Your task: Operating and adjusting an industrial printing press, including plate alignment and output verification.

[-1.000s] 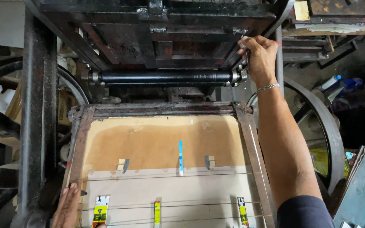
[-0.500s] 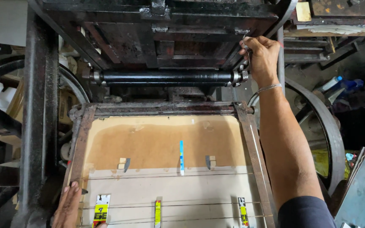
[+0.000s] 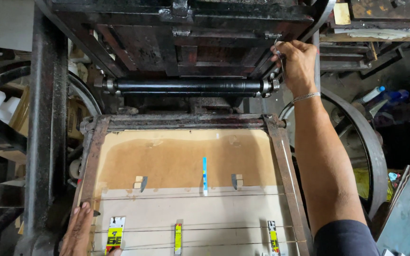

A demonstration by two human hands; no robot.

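Old platen press, seen from above. Right hand (image 3: 297,64) is up at the top right corner of the press head (image 3: 191,42), fingers curled around a thin metal rod (image 3: 281,66) just beside the end of the black roller (image 3: 188,86). Grip is closed on the rod, thumb side hidden, so I can't tell how tight. The arm reaches over the right frame rail (image 3: 285,175), probably because the rod sits behind the bed.

Left hand (image 3: 79,232) lies flat on the lower left corner of the frame (image 3: 91,166), fingers spread and released, holding nothing. It reads as bracing.

The bed (image 3: 186,161) is a brown board with paler card (image 3: 191,213) over its lower half. Two small tabs (image 3: 141,182) and a blue strip (image 3: 205,175) sit at the card's top edge, likely as register stops. Thin wires cross the card, with yellow tags (image 3: 178,237) near them.

Flywheel (image 3: 361,142) is right of the arm, and a second wheel (image 3: 5,95) is at far left.
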